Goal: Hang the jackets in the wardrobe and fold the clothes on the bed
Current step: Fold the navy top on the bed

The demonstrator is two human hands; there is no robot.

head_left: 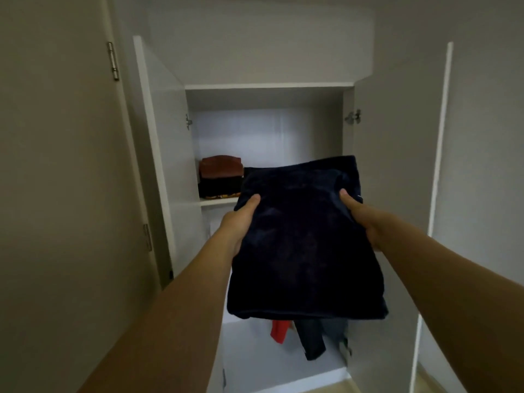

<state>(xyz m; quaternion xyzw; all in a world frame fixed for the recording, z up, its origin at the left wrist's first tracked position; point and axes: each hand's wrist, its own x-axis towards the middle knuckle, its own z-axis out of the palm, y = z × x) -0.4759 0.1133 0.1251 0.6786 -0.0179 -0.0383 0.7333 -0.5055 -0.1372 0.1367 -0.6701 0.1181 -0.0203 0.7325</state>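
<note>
Wardrobe (181,143) open, white shelf (218,201) holding folded clothes (220,177).

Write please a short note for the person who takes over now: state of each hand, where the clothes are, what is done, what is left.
Left hand: grips the left edge of the folded dark garment, thumb on top.
Right hand: grips its right edge the same way.
The garment is held in the air in front of the open wardrobe, level with the shelf.
Done: a stack of folded clothes lies on the left part of the shelf; some clothes hang below.
Left: probably set the garment on the shelf beside the stack. The bed is not in view, so the rest cannot be judged.
</note>
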